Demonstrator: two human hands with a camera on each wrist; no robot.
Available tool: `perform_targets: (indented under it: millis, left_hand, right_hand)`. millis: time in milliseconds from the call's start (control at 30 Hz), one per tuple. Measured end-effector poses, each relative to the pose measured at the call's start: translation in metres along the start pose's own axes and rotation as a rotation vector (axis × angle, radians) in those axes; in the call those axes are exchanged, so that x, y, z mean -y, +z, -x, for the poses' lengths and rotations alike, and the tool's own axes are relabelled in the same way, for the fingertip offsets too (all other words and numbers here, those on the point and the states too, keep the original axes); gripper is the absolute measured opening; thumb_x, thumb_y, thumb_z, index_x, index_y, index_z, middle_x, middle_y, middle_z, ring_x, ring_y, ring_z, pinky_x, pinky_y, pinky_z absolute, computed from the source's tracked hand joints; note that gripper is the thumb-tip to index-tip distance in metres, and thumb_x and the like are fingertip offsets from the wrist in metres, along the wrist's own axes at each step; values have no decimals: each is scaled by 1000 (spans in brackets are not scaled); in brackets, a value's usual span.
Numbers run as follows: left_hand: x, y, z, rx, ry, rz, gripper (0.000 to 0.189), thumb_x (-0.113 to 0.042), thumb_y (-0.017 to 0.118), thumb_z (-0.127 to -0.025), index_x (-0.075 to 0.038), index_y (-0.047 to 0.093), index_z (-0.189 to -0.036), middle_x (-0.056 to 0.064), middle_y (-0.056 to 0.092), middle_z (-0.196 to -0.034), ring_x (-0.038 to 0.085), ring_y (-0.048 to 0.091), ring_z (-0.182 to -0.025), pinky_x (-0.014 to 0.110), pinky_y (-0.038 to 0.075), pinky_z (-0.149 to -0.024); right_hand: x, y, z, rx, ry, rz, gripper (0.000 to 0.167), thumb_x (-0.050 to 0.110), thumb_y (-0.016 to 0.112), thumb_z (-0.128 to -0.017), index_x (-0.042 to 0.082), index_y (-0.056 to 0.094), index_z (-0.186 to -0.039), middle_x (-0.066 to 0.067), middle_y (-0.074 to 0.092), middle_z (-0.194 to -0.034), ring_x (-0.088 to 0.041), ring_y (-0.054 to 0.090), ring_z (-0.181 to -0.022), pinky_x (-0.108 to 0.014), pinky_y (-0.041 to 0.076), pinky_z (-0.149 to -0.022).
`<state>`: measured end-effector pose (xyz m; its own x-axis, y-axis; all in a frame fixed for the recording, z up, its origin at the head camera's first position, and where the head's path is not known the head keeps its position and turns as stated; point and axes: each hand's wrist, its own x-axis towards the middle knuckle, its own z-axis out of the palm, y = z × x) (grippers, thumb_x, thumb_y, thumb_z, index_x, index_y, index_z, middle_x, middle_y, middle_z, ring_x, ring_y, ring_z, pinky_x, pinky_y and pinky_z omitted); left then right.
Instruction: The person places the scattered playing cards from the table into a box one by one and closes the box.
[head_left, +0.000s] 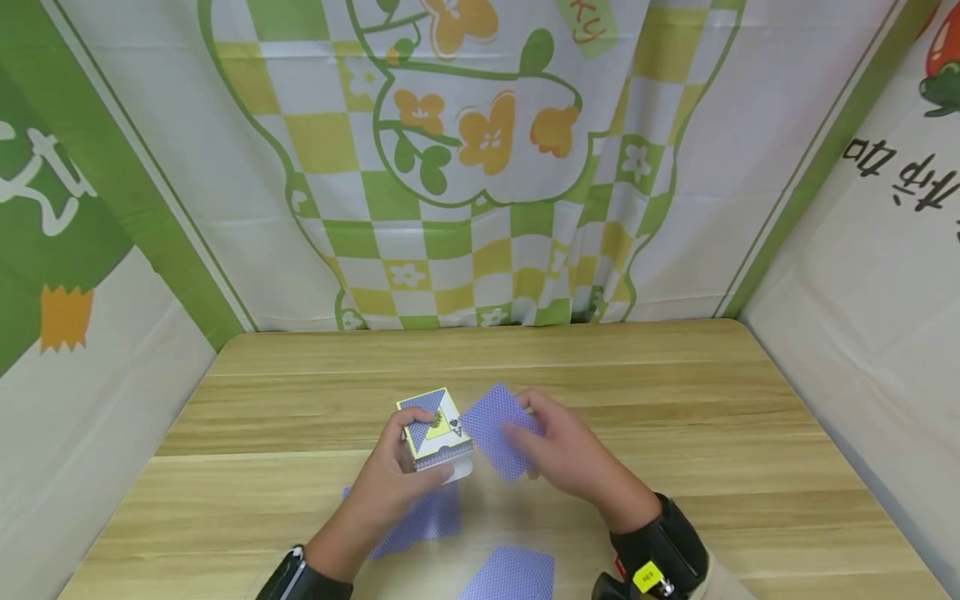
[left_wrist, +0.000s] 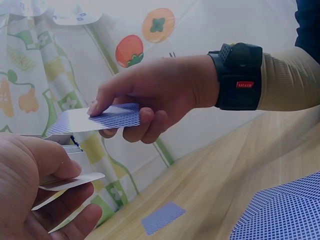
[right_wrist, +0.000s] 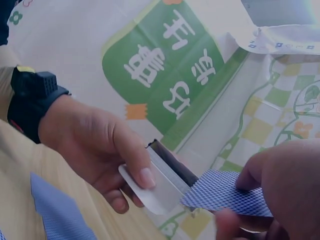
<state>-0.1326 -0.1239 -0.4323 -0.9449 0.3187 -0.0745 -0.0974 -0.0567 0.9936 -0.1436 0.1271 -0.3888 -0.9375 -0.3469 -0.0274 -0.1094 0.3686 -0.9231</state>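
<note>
My left hand (head_left: 393, 471) grips a white, blue and yellow playing card box (head_left: 459, 442) above the table. The box's flap (right_wrist: 162, 192) stands folded out under the thumb, and edges of cards (left_wrist: 72, 148) show at the open end. Between thumb and fingers, my right hand (head_left: 566, 450) pinches a playing card (head_left: 491, 429) with a blue patterned back, close to the box's right side. Whether it is one card or several, I cannot tell. In the right wrist view, the corner of this card (right_wrist: 220, 192) lies near the box's opening.
Blue-backed cards (head_left: 435, 518) lie on the wooden table (head_left: 300, 400) below the left hand. Another group of blue-backed cards (head_left: 513, 575) lies at the front edge of the view. A patterned cloth (head_left: 480, 250) hangs behind the table, with printed cloth sides left and right.
</note>
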Motion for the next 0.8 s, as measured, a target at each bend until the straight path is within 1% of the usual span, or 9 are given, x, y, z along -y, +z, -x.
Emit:
perform_targets:
  millis: [100,167,300,367,467,533,600,700,800]
  left_hand:
    - [1,0,0,10,10,7,69,4,68,-87,-13,24,-137,30,54,-125,29,68,-103,32,59,-82]
    - [1,0,0,13,15,12,69,5,68,-87,-13,24,-137,28,56,-123,27,68,-101,31,59,-81]
    - [0,-1,-1,20,29,19,69,6,67,-87,-12,24,-137,25,57,-121,25,69,-100,31,59,-80]
    - [0,-1,-1,25,39,19,69,8,66,-87,-12,23,-138,25,56,-121,25,68,-100,33,60,-80]
    - [0,-2,-1,17,46,11,70,11,62,-84,-11,25,-138,26,57,-120,27,68,-100,33,60,-79]
    - [-1,-2,-1,8,42,16,70,14,60,-82,-13,26,-137,26,56,-122,28,67,-102,33,59,-79]
    - [-1,-1,-1,0,37,29,69,14,61,-82,-15,27,-136,27,55,-124,29,67,-104,32,59,-81]
    - [-2,-1,0,5,40,52,69,12,64,-84,-15,26,-135,27,53,-127,31,66,-108,33,58,-84]
    - [-3,-1,0,6,47,49,70,10,67,-85,-14,26,-136,29,53,-129,31,67,-108,33,58,-85]
  right_hand:
    - [1,0,1,75,-7,-56,23,20,58,-103,10,54,-122,-7,71,-86,-19,63,-61,-26,49,-48]
    - [0,0,1,132,-17,-87,23,17,58,-102,9,53,-124,-8,71,-85,-22,64,-60,-28,50,-47]
    - [-1,2,1,255,-59,-108,27,11,58,-101,6,52,-127,-8,71,-89,-27,68,-67,-39,57,-52]
    - [-2,3,1,312,-63,-100,29,12,60,-100,6,52,-127,-6,71,-90,-28,70,-71,-43,59,-56]
    - [-4,6,2,382,-50,-87,25,13,62,-99,6,52,-121,-5,70,-86,-30,72,-72,-49,59,-59]
    - [-5,9,3,411,-33,-85,20,15,63,-99,6,52,-113,-6,70,-82,-30,73,-70,-50,60,-60]
    - [-6,11,4,437,-22,-95,19,16,63,-100,6,48,-106,-8,69,-78,-29,73,-68,-53,59,-60]
    - [-7,15,5,461,-10,-117,21,17,63,-100,5,46,-103,-9,69,-77,-25,73,-65,-55,59,-61]
    - [-7,19,5,474,-1,-135,19,16,63,-100,5,50,-109,-9,70,-78,-24,72,-64,-58,58,-61]
